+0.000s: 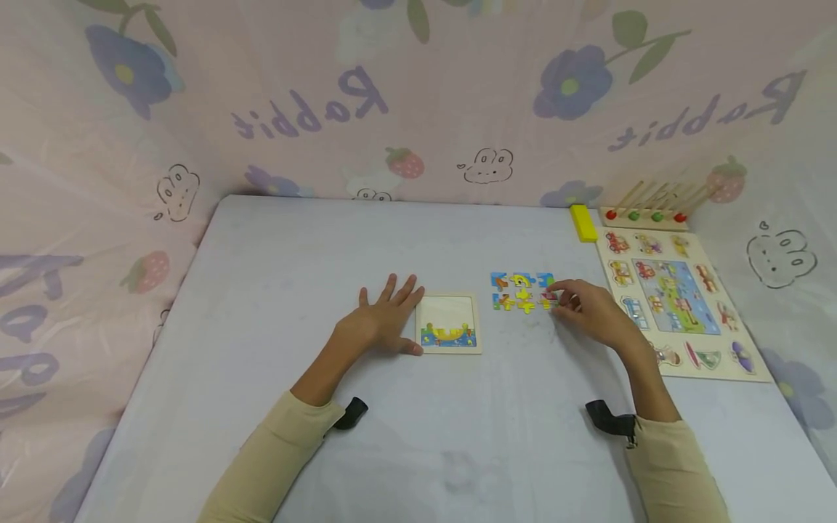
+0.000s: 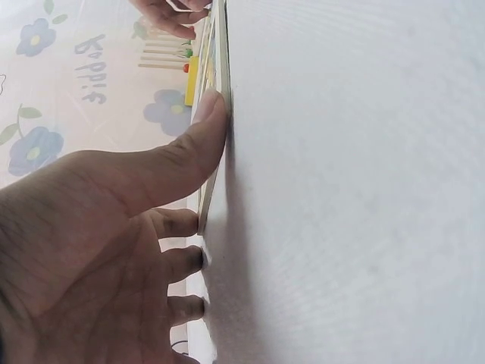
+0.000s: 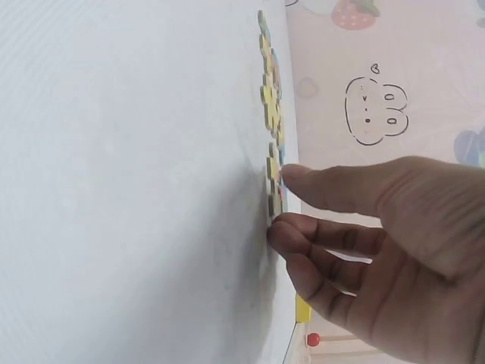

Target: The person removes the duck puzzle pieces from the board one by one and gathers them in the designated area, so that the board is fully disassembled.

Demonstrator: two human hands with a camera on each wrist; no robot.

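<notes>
While left fingers (image 1: 408,298) touch the tray's edge (image 1: 417,322), pieces (image 1: 524,295) lie apart rightward.

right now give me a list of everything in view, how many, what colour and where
puzzle tray: 1, pale wood, mid-table
row of fitted pieces: 1, blue and yellow, tray's near edge
loose puzzle pieces: 6 visible, blue, yellow and other colours, right of the tray
picture board: 1, pale wood with multicoloured pictures, table's right side
yellow block: 1, yellow, far right
peg rack: 1, pale wood with red and green balls, behind the board
table: 1, white, under everything
patterned sheeting: count unclear, mostly pinkish, around the table
sleeves: 2, beige, on the forearms
black devices: 2, black, by the cuffs
left hand: 1, bare, at the tray's left edge
right hand: 1, bare, at the rightmost loose pieces
</notes>
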